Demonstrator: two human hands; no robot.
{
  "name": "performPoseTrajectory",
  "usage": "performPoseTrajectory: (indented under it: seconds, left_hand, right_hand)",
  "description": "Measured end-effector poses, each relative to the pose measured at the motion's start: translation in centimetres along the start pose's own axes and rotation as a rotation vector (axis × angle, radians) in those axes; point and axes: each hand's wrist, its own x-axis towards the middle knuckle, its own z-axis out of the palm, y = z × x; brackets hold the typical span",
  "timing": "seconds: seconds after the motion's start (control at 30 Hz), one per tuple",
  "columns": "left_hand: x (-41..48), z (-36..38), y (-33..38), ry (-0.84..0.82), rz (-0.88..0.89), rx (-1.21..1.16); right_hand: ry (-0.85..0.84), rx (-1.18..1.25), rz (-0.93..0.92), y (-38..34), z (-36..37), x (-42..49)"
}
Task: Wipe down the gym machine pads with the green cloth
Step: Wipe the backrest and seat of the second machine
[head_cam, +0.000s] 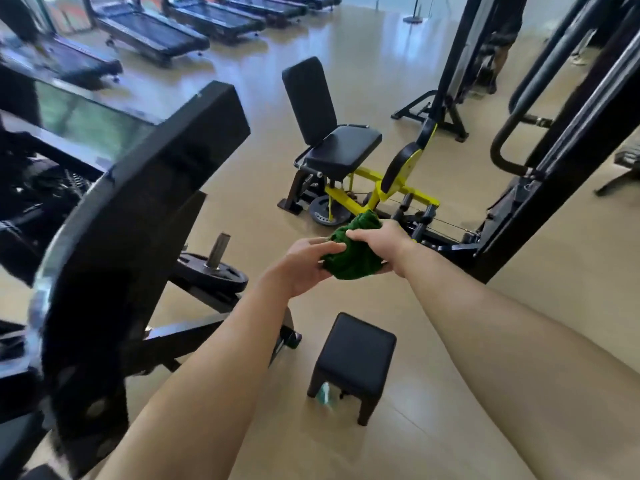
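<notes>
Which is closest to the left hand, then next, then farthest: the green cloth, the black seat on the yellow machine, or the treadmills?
1. green cloth: held in the left hand itself, in the middle of the view.
2. black seat: straight ahead, across the floor.
3. treadmills: far back, along the upper left.

The green cloth [353, 258] shows a thick, rough, matt pile. The seat pad [343, 147] and the stool top [358, 351] carry a smooth black covering, probably vinyl, with low sheen. The yellow frame [341, 199] is glossy painted metal. The floor [381, 74] is smooth and satin.
</notes>
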Motion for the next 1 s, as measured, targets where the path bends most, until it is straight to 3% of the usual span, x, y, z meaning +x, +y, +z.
performPoseTrajectory:
  seconds: [0.23,0.57,0.7,0.83,1.0]
  left_hand:
    - [14.2,5.4,2.5,-0.014,-0.017,0.033]
    - [34.4,14.1,9.3,0.329,0.036,-0.063]
    - [40.4,13.9,12.9,0.438,0.043,-0.157]
    - [46.8,11.8,16.9,0.426,0.053,-0.286]
    - [57.5,8.1,23.2,0.512,0.084,-0.131]
  right_hand:
    - [-0.058,0.0,0.009,-1.8,-8.4,14.3]
    - [-0.222,0.012,-0.004,-8.2,-22.4,34.2]
    - [-0.304,0.062,0.012,-11.9,-23.4,40.8]
    - [-0.393,0.232,0.048,-15.7,-22.5,47.7]
    - [-0.496,0.422,0.128,-21.2,-19.9,59.1]
